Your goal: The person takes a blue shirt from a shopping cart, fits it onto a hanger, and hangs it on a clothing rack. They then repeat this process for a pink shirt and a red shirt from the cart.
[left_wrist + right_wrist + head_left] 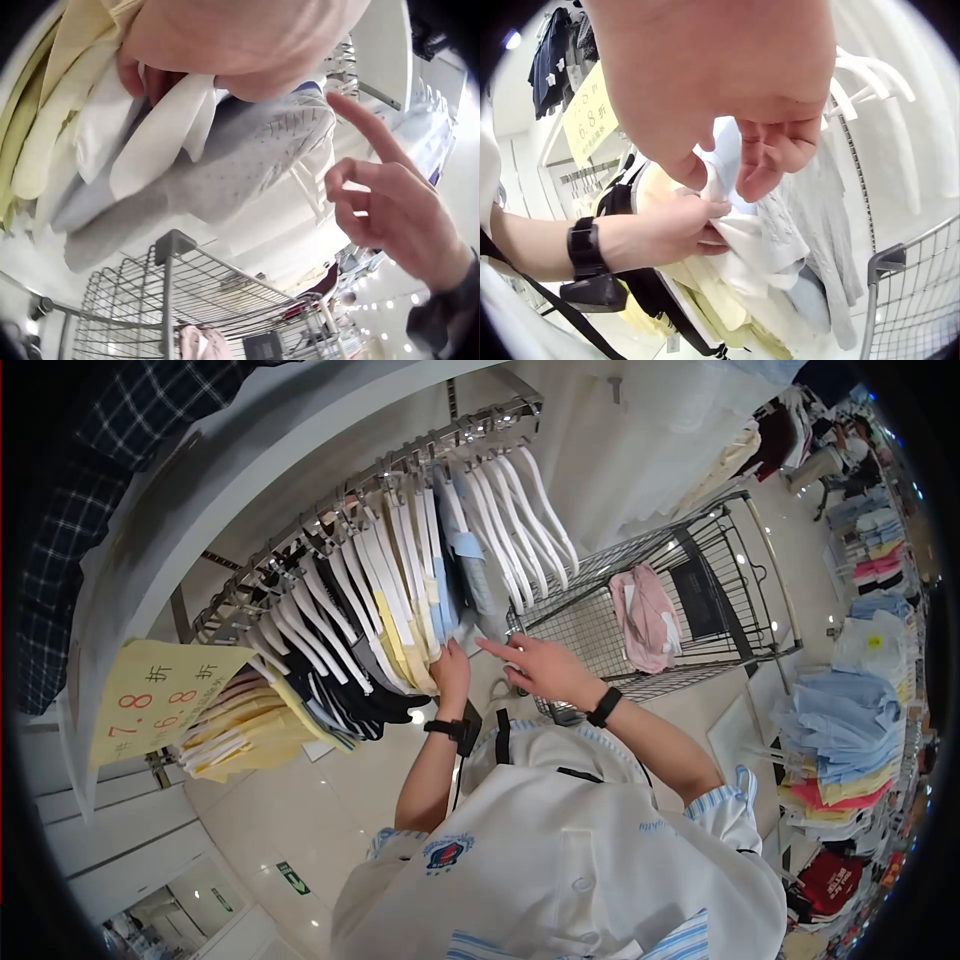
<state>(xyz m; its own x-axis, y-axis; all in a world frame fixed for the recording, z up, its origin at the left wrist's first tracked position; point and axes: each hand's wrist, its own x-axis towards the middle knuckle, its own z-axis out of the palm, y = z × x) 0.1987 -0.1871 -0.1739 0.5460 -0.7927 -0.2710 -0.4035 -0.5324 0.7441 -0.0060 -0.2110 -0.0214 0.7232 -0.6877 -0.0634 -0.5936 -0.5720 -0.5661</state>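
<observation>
At the front of a packed clothes rail, my left hand [452, 670] pinches the edge of a white garment [746, 244] between thumb and fingers. Just to its right, my right hand [555, 675] is in the air, index finger extended and the others loosely bent, holding nothing. Beside the white cloth hangs a grey knitted garment [247, 154] with a dotted texture. Pale blue clothing [440, 595] and yellow clothing [395, 635] hang close to the left hand. Several bare white hangers [520, 525] occupy the rail's right end.
A wire shopping cart [570, 610] stands right of the rail, with a pink garment [645, 618] inside. A yellow price sign [160, 700] sticks out at the left. More racks of clothes [840, 720] line the far right. The rail [400, 460] runs below a white shelf.
</observation>
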